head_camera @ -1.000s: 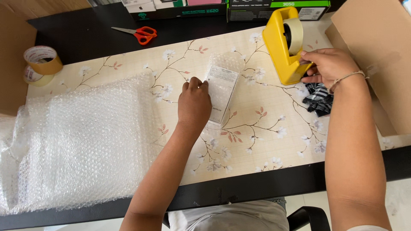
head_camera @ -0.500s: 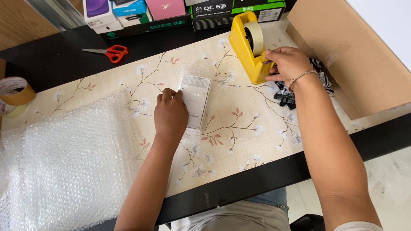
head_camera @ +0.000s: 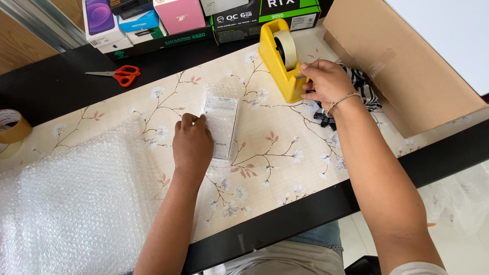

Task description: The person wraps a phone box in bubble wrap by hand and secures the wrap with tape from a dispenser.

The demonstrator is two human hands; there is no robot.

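Since a moment ago, both hands have hardly moved: the left hand still lies flat on the small bubble-wrapped packet, and the right hand still rests at the yellow tape holder. That left hand is open, with its fingers spread and pressing on the left edge of the packet, which lies near the middle of the flowery table cover. Right-hand fingers are curled at the front of the tape holder, where the tape comes off, but I cannot tell if they pinch the tape. One roll of tape sits in the holder. One black-and-white cloth lies under the right wrist. One big sheet of bubble wrap is spread out to the left. One pair of orange scissors lies on the black table at the back. Two more rolls of tape sit at the far left edge. One brown cardboard box lies on the right. Several small boxes stand in a row along the back.
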